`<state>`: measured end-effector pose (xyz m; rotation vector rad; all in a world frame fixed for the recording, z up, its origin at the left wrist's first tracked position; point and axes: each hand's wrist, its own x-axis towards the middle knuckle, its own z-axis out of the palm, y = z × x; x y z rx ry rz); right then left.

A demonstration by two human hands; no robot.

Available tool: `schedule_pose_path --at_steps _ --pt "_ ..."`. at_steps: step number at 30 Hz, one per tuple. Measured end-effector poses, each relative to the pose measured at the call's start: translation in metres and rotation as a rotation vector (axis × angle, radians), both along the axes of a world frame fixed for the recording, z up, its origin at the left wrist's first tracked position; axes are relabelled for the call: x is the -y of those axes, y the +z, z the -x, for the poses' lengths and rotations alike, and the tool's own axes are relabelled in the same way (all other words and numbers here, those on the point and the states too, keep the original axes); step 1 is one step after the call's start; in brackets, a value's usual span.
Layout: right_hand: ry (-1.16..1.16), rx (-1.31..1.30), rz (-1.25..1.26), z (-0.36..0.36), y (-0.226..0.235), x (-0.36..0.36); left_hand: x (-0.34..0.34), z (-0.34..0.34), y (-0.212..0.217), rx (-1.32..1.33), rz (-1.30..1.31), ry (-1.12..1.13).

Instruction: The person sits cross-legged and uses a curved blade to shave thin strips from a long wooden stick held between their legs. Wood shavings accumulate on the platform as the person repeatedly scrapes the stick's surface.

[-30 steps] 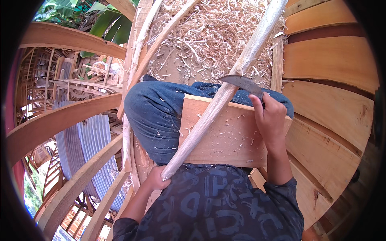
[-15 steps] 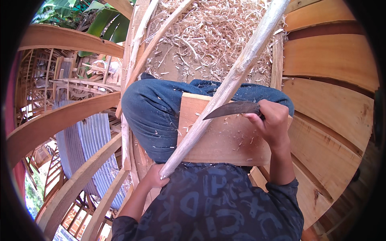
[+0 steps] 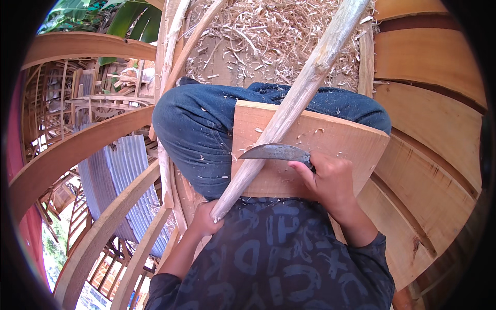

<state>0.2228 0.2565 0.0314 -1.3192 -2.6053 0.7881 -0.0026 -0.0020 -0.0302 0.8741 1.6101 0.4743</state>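
1. Site: smooth orange-brown planks (image 3: 429, 108) are seen at right, and timber beams (image 3: 62, 152) at left with a ribbed metal sheet (image 3: 134, 181) beyond.
2. Floor ahead: strewn with a thick litter of pale, curled shavings (image 3: 274, 31); much cutting is judged to be done already.
3. Pole (image 3: 305, 85): laid diagonally over the lap, its near end at lower left, its far end cut off by the upper edge of view. Pale, stripped wood is shown along it. Roughness and a knotty patch are left on the upper stretch, so smoothing is judged unfinished; the underside cannot be judged.
4. Board (image 3: 330, 134): flat, sawn, light brown; supported across blue trousers (image 3: 196, 129), under the pole.
5. Left grip (image 3: 206, 219): closed around the pole's near end. Right grip (image 3: 333, 178): wrapped about the knife's handle, thumb extended toward the blade.
6. Knife (image 3: 279, 151): dark, curved, pointed blade, set across the pole; whether wood is being bitten cannot be told.
7. Small curls (image 3: 319, 130): scattered on the board.
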Motion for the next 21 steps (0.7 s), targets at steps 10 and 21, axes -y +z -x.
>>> schedule_pose_path --at_steps 10,21 --pt "-0.051 0.059 -0.087 -0.004 -0.006 -0.007 0.003 0.0 -0.002 -0.011 0.011 -0.024" --pt "-0.554 -0.076 -0.091 -0.039 0.015 -0.064 0.0 0.001 0.0 0.019 0.069 -0.023"
